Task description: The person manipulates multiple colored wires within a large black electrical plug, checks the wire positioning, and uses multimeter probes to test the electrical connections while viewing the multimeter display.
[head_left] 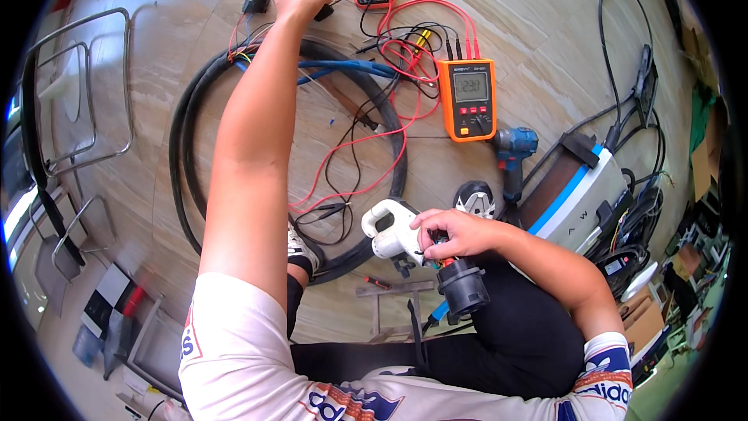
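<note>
Right hand (456, 232) fingers curl closed around a white, smooth-moulded charging plug (392, 230) with black ribbed barrel over the lap, while left hand (300, 1), apparently pinching thin wires (257, 35), reaches past coiled black cable (187, 125), red leads and orange meter (466, 99).

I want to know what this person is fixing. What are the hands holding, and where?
The right hand grips a white charging plug near its black round end. The left hand reaches to the wires by a small black connector; its grip is unclear.
</note>
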The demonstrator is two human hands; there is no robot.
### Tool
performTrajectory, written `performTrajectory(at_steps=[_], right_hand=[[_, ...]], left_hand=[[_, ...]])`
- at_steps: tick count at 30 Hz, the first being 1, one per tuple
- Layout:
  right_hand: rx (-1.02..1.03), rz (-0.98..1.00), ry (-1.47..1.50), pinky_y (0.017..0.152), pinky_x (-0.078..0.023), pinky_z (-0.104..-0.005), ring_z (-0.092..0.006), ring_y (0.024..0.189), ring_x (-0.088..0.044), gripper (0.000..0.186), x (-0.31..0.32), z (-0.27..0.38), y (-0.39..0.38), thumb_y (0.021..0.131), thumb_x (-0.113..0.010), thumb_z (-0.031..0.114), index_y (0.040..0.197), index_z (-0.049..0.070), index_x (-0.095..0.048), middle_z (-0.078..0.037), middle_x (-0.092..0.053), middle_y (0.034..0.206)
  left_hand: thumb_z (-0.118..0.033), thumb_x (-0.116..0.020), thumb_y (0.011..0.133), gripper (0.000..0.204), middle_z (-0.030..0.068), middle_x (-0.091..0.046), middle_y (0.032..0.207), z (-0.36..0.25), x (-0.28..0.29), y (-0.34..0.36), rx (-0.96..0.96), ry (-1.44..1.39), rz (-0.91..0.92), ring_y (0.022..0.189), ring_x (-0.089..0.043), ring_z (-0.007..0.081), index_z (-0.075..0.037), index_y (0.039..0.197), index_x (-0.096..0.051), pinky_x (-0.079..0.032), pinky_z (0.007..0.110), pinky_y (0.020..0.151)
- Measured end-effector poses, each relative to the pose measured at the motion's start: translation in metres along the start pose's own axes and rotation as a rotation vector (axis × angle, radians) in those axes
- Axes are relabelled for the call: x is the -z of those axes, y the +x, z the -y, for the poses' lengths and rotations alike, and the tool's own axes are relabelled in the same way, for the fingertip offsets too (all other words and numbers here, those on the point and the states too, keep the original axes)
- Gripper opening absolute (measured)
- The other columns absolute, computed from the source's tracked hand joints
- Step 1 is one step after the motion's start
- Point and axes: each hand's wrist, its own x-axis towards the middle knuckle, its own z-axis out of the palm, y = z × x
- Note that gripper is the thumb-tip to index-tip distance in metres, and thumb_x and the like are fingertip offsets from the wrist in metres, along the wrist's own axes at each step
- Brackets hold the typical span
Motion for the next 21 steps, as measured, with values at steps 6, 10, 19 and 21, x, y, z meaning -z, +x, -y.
performTrajectory(at_steps=[6,10,19,21], right_hand=[[0.011,-0.007,-0.012,0.102,-0.044,-0.0407,-0.0283,0.132,-0.049,0.011,0.001,-0.004,-0.002,0.086,-0.074,0.014,0.085,0.007,-0.066,-0.003,-0.071,0.098],[0.010,-0.001,-0.004,0.102,-0.044,-0.0407,-0.0281,0.132,-0.049,0.010,0.001,-0.004,-0.001,0.086,-0.074,0.013,0.085,0.006,-0.066,-0.003,-0.071,0.099],[-0.027,0.010,0.041,0.103,-0.043,-0.0409,-0.0277,0.132,-0.048,0.010,0.000,-0.004,-0.001,0.086,-0.074,0.013,0.086,0.006,-0.067,-0.003,-0.070,0.100],[-0.023,0.012,0.034,0.103,-0.043,-0.0409,-0.0277,0.132,-0.048,0.010,0.001,-0.005,-0.002,0.086,-0.074,0.013,0.087,0.006,-0.067,-0.003,-0.070,0.100]], left_hand=[[-0.041,-0.088,0.061,0.072,0.0156,-0.073,0.118,0.002,0.003,-0.003,-0.105,0.036,0.137,0.110,-0.069,0.0278,-0.005,0.120,-0.072,-0.052,0.034,0.100],[-0.039,-0.089,0.059,0.078,0.0192,-0.068,0.121,0.012,0.004,-0.003,-0.264,0.157,0.115,0.115,-0.065,0.0326,-0.007,0.127,-0.066,-0.050,0.038,0.102],[-0.032,-0.085,0.062,0.075,0.0250,-0.058,0.122,0.014,-0.002,-0.003,-0.363,0.324,0.118,0.115,-0.060,0.0402,-0.015,0.129,-0.058,-0.049,0.044,0.101],[-0.032,-0.084,0.064,0.073,0.0259,-0.057,0.122,0.013,-0.003,-0.004,-0.369,0.347,0.127,0.114,-0.060,0.0410,-0.016,0.130,-0.057,-0.050,0.044,0.100]])
